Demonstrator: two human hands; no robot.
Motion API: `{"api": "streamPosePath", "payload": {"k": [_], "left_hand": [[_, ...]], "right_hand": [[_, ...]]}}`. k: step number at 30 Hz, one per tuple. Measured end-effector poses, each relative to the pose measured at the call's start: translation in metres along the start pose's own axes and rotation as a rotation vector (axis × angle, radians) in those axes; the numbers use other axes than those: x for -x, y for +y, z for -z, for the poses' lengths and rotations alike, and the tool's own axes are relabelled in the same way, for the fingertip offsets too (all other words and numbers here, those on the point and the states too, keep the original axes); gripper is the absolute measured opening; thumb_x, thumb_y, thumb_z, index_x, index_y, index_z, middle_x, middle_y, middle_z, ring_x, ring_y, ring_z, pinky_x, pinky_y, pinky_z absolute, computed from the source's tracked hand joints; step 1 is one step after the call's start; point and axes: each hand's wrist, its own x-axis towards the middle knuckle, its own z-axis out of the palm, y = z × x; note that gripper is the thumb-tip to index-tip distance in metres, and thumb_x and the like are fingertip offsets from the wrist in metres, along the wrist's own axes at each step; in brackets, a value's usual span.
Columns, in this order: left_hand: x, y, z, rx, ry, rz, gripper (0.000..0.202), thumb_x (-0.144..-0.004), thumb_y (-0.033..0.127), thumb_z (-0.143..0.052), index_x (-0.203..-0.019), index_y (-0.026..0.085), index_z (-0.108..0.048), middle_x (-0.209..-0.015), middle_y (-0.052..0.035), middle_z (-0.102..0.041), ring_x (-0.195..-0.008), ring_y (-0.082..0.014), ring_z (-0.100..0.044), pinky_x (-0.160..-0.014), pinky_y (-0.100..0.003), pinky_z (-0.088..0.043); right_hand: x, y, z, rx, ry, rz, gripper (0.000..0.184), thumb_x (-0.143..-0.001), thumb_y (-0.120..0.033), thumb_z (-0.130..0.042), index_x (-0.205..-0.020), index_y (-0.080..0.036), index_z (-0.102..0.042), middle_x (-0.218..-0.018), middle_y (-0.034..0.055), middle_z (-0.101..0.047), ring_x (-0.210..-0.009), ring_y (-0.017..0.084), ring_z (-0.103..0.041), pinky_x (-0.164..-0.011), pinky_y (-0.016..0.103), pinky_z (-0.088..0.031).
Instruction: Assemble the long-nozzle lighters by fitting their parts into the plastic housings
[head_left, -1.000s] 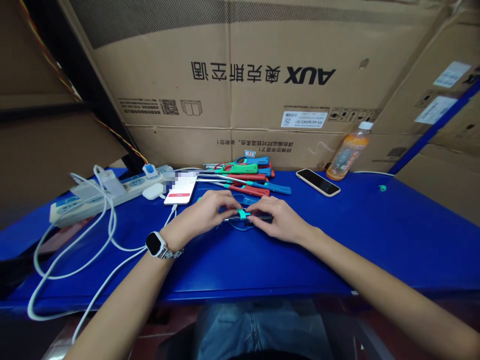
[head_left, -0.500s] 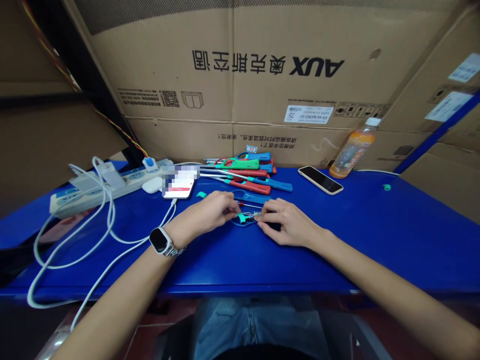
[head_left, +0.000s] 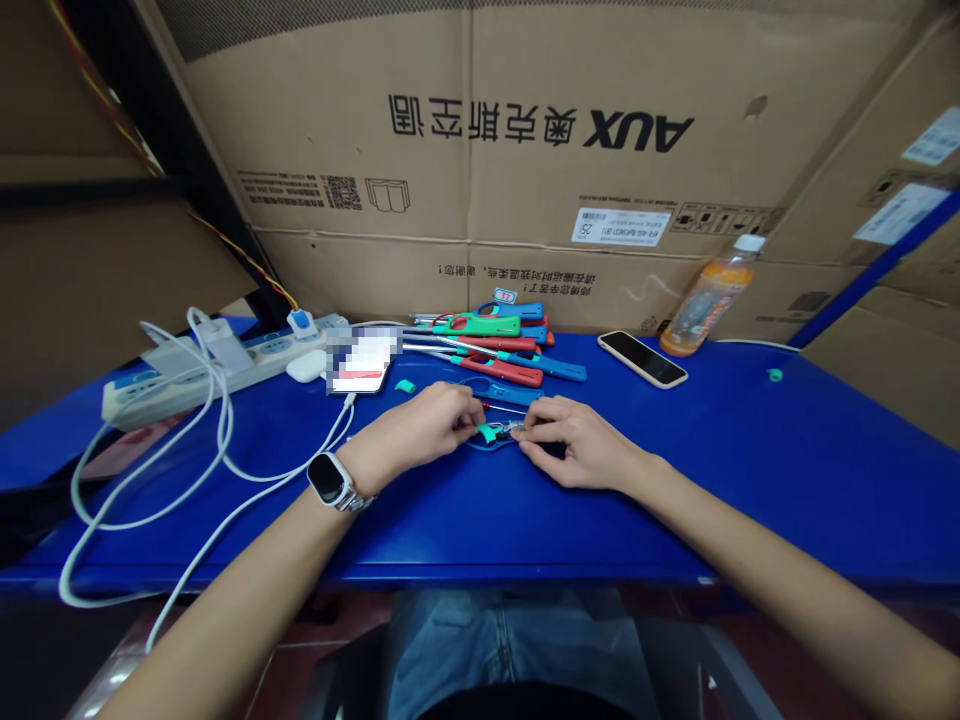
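Observation:
My left hand [head_left: 420,432], with a watch on its wrist, and my right hand [head_left: 577,445] meet at the middle of the blue table [head_left: 750,480]. Both pinch a small assembly with a teal plastic piece [head_left: 487,433] and thin metal parts, lying on a blue lighter shell [head_left: 491,445]. Just behind them lies a pile of long-nosed lighters [head_left: 495,345] in blue, red and green. A loose teal piece [head_left: 405,386] sits left of the pile.
A white power strip [head_left: 202,370] with plugs and white cables [head_left: 150,480] fills the left side. A phone with lit screen [head_left: 360,362], an earbud case [head_left: 306,368], a dark phone [head_left: 642,359] and an orange bottle [head_left: 705,300] stand further back. Cardboard boxes [head_left: 480,150] wall the rear.
My hands have drawn slightly apart, exposing the teal piece and metal parts between the fingertips. The view has shifted a little; nothing else on the table moved.

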Motion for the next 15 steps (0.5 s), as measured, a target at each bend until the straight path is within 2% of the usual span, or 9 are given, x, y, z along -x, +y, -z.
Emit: {"api": "streamPosePath", "payload": {"k": [5, 8, 15], "left_hand": [[-0.0012, -0.0001, -0.0031, 0.034, 0.041, -0.013, 0.017, -0.083, 0.008, -0.059, -0.091, 0.018, -0.070, -0.081, -0.0033, -0.068, -0.069, -0.0153, -0.060, -0.063, -0.025, -0.043], [-0.0016, -0.0025, -0.0043, 0.118, 0.039, -0.002, 0.014, -0.083, 0.009, -0.060, -0.091, 0.018, -0.068, -0.074, -0.0010, -0.067, -0.065, -0.0141, -0.061, -0.059, -0.023, -0.042], [-0.0022, -0.0037, -0.0042, 0.177, 0.043, -0.005, 0.009, -0.081, 0.010, -0.061, -0.083, 0.017, -0.065, -0.068, 0.0010, -0.066, -0.060, -0.0118, -0.059, -0.058, -0.021, -0.041]], "right_hand": [[-0.0006, -0.0010, 0.0026, -0.008, -0.022, 0.005, 0.026, -0.094, -0.022, -0.052, -0.088, -0.018, -0.077, -0.085, 0.0081, -0.067, -0.078, 0.018, -0.062, -0.073, 0.033, -0.049], [-0.0010, -0.0016, 0.0032, -0.021, -0.028, -0.002, 0.025, -0.094, -0.021, -0.052, -0.088, -0.018, -0.076, -0.086, 0.0079, -0.067, -0.078, 0.018, -0.062, -0.073, 0.033, -0.049], [0.0001, -0.0048, 0.0024, 0.001, -0.041, -0.064, 0.027, -0.095, -0.026, -0.052, -0.085, -0.018, -0.076, -0.087, 0.0070, -0.065, -0.078, 0.017, -0.061, -0.074, 0.031, -0.048]]}}
